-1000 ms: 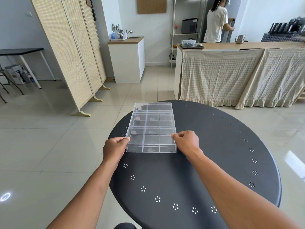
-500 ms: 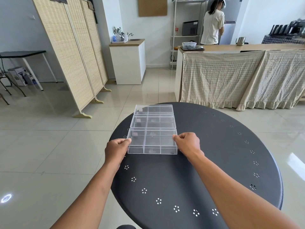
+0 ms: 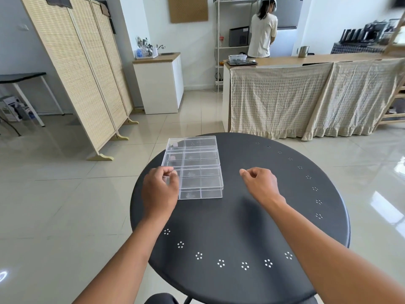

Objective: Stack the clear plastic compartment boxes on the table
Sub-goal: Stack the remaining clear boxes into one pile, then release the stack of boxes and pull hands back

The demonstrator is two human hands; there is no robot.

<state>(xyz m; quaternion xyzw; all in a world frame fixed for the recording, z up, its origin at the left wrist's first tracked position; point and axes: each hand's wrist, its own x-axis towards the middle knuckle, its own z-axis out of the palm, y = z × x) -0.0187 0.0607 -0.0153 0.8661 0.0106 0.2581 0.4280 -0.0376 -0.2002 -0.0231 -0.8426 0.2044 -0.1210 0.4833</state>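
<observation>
Three clear plastic compartment boxes lie flat in a row on the left part of the round black table (image 3: pixel 241 216). The far box (image 3: pixel 192 142), the middle box (image 3: pixel 194 157) and the near box (image 3: pixel 201 185) touch side by side; none is on top of another. My left hand (image 3: pixel 161 190) is curled over the near box's left end and hides that corner, so its hold cannot be made out. My right hand (image 3: pixel 260 184) hovers a short way to the right of the near box, loosely curled, with nothing in it.
The table's left edge runs close beside the boxes. Around its rim is a ring of small hole clusters. On the floor beyond stand a folding wicker screen (image 3: pixel 83 73), a white cabinet (image 3: pixel 160 84) and a cloth-draped counter (image 3: pixel 306 95). A person (image 3: pixel 262 34) stands behind the counter.
Both hands held the near box's ends before. My right hand has let go and moved off to the right. My left hand now lies over the box's left end. The view shifted right.
</observation>
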